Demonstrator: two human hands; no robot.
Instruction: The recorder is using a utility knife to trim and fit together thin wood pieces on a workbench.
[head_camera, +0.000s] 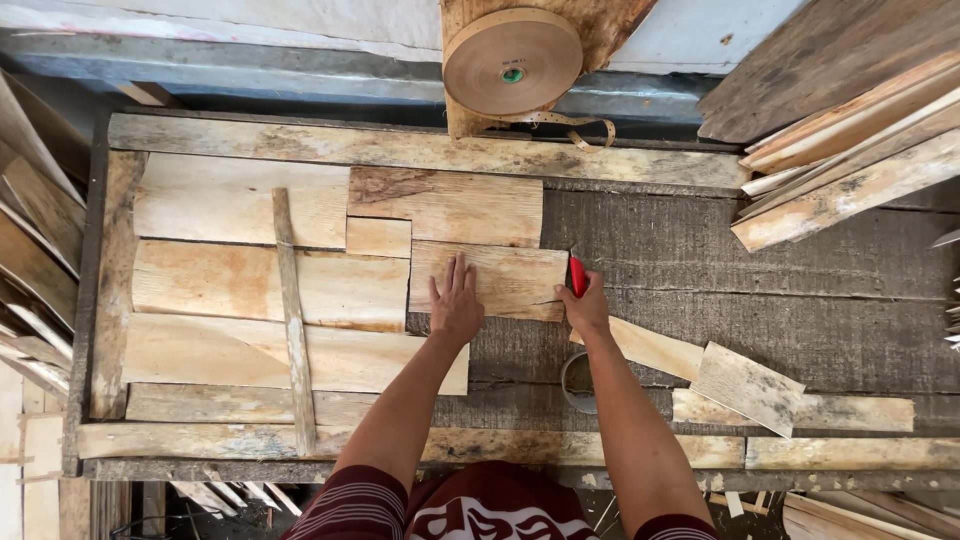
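Closest to the camera is dark red cloth with white shapes (480, 510), worn by the person. Both bare arms reach up from it over a rough wooden table (760, 250). Under the right arm sits a small round tin (577, 380), partly hidden. Just right of it lie a few loose wood scraps (745, 385). The left hand (457, 305) lies flat, fingers spread open and holding nothing, pressing down on a thin light wood sheet (510, 275). The right hand (587, 308) is at the right edge of that same sheet, with its fingers closed around a small red tool (578, 275) that points up. This sheet touches more thin wood sheets (240, 285) laid side by side to the left, and a narrow wood strip (292, 320) runs down across them. Farther back, a long plank (420, 150) runs along the far edge of the table. Behind it stands a big round roll of brown tape (512, 62) with a small green middle, and a loose end of tape hangs down by it. At the far right, a pile of long boards (850, 170) leans in. More thin wood (35, 260) is stacked at the left edge.
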